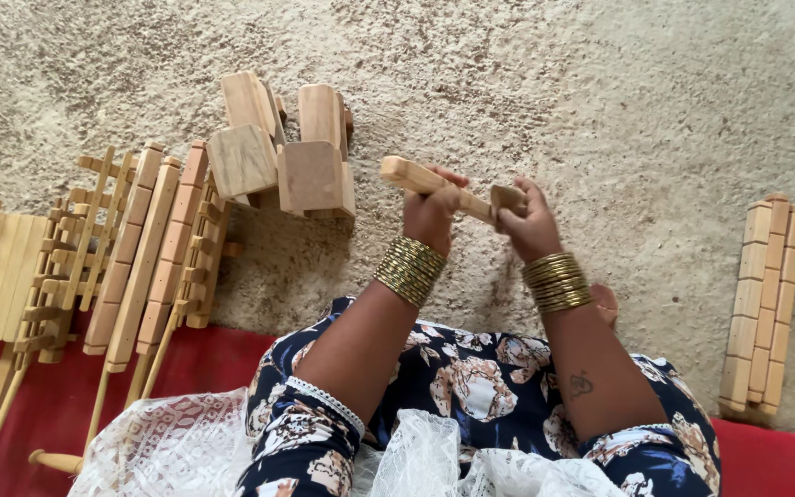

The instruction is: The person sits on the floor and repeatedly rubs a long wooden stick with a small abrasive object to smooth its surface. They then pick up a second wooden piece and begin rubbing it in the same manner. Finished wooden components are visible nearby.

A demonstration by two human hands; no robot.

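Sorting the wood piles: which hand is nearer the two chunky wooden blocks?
Left. The left hand sits just right of the blocks; the right hand is farther right.

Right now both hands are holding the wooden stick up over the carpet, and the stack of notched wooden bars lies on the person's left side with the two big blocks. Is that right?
Not quite. The left hand and right hand do hold the wooden stick over the carpet, but the stack of notched wooden bars lies on the person's right, apart from the two big blocks. The head view shows it.
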